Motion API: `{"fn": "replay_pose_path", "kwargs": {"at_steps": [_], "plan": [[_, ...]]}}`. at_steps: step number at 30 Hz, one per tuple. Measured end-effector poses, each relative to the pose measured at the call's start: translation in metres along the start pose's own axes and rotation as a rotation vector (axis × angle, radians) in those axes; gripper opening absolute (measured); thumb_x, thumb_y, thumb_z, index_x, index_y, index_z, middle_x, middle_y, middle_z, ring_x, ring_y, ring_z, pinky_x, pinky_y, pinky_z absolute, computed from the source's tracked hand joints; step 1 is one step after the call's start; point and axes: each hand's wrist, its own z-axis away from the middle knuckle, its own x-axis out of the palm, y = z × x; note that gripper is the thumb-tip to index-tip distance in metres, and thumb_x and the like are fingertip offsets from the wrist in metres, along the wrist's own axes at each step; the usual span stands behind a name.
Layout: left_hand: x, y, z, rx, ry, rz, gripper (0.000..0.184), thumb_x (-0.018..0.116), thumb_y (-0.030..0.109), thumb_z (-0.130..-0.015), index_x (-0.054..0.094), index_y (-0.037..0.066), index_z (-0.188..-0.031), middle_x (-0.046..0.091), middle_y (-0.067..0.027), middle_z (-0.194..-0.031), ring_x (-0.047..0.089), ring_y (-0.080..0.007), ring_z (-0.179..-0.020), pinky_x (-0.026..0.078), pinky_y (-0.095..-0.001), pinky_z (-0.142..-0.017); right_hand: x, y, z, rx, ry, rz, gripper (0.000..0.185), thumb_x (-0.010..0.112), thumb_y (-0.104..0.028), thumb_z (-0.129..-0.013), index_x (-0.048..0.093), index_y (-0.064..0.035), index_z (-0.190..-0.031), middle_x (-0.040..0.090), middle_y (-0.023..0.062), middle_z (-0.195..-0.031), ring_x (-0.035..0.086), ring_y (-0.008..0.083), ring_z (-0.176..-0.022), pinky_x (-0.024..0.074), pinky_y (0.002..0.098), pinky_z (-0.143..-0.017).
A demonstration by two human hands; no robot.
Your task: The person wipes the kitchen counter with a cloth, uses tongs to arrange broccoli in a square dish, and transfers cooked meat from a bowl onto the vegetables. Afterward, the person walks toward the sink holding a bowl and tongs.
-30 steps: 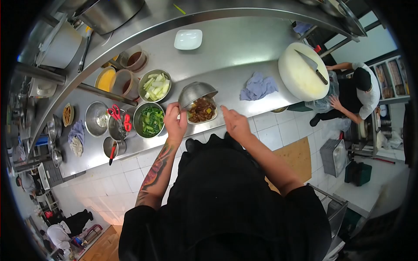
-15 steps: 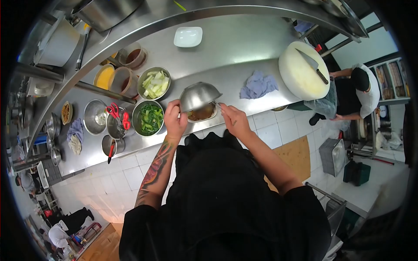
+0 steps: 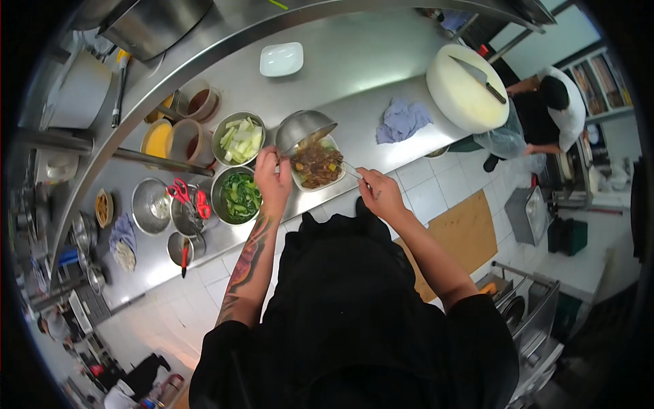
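Note:
My left hand (image 3: 272, 174) grips the rim of a metal bowl (image 3: 304, 129), which is tilted over a white square dish (image 3: 323, 187). Brown saucy food (image 3: 316, 165) lies in the dish and reaches up to the bowl's mouth. In my right hand (image 3: 380, 192) is the handle of a metal spoon (image 3: 352, 169), its far end at the right side of the food. Left of my left hand stand a bowl of cooked greens (image 3: 240, 195) and a bowl of pale chopped vegetable (image 3: 241, 140).
A knife (image 3: 480, 78) rests on a round white board (image 3: 463, 102). Beside it lies a blue cloth (image 3: 402, 121). A white dish (image 3: 281, 60) sits further back. Red scissors (image 3: 180, 191) stand in a pot at left. A co-worker (image 3: 552, 112) stands at right.
The bowl in my left hand has tipped back, uncovering the food in the dish. My right hand has moved slightly right, with the spoon now plainly visible. The whole view has shifted a little.

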Motion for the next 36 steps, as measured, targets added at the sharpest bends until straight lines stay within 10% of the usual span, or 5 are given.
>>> {"fn": "replay_pose_path", "kwargs": {"at_steps": [6, 11, 17, 23, 36], "plan": [[-0.008, -0.036, 0.004, 0.01, -0.168, 0.018, 0.006, 0.065, 0.001, -0.092, 0.065, -0.004, -0.094, 0.067, -0.0169, -0.097, 0.065, -0.0298, -0.078, 0.052, -0.0362, -0.07, 0.05, -0.022, 0.033, 0.219, 0.241, -0.042, 0.027, 0.065, -0.007, -0.097, 0.067, 0.001, -0.124, 0.069, 0.0145, -0.084, 0.066, 0.0281, -0.066, 0.053, 0.0385, -0.061], [0.006, -0.044, -0.001, -0.87, -0.182, 0.67, 0.013, 0.064, 0.01, -0.101, 0.066, -0.003, -0.105, 0.071, -0.0101, -0.096, 0.07, -0.0173, -0.082, 0.062, -0.0308, -0.077, 0.056, -0.052, 0.051, 0.761, 0.186, -1.24, 0.033, 0.055, -0.022, -0.108, 0.065, -0.0015, -0.132, 0.069, 0.0063, -0.088, 0.053, 0.0121, -0.058, 0.043, 0.0303, -0.051], [-0.007, -0.042, 0.001, -1.036, -0.276, 0.932, 0.011, 0.067, 0.013, -0.1, 0.065, 0.003, -0.098, 0.067, -0.0068, -0.09, 0.065, -0.0176, -0.086, 0.057, -0.0314, -0.084, 0.022, -0.066, 0.162, 0.614, 0.275, -1.752, 0.04, 0.05, -0.032, -0.112, 0.056, -0.0108, -0.145, 0.068, 0.0043, -0.1, 0.055, 0.0112, -0.067, 0.0432, 0.0274, -0.056], [0.033, 0.098, 0.122, -0.94, -0.491, 0.824, 0.01, 0.066, 0.008, -0.098, 0.059, 0.002, -0.102, 0.064, -0.0079, -0.092, 0.063, -0.019, -0.082, 0.06, -0.0325, -0.077, -0.035, -0.062, 0.401, 0.565, 0.858, -1.612, 0.039, 0.05, -0.032, -0.112, 0.055, -0.0132, -0.147, 0.068, 0.0043, -0.104, 0.06, 0.0116, -0.073, 0.048, 0.0276, -0.061], [0.177, 0.534, 0.593, -0.5, -2.151, 0.755, 0.017, 0.062, 0.021, -0.106, 0.062, 0.006, -0.115, 0.07, -0.0072, -0.103, 0.069, -0.0163, -0.093, 0.059, -0.033, -0.081, -0.052, -0.244, 0.834, 0.753, 2.288, -0.651, 0.033, 0.055, -0.028, -0.111, 0.063, -0.0078, -0.136, 0.07, 0.0036, -0.104, 0.061, 0.0088, -0.075, 0.0501, 0.0258, -0.064]]}}
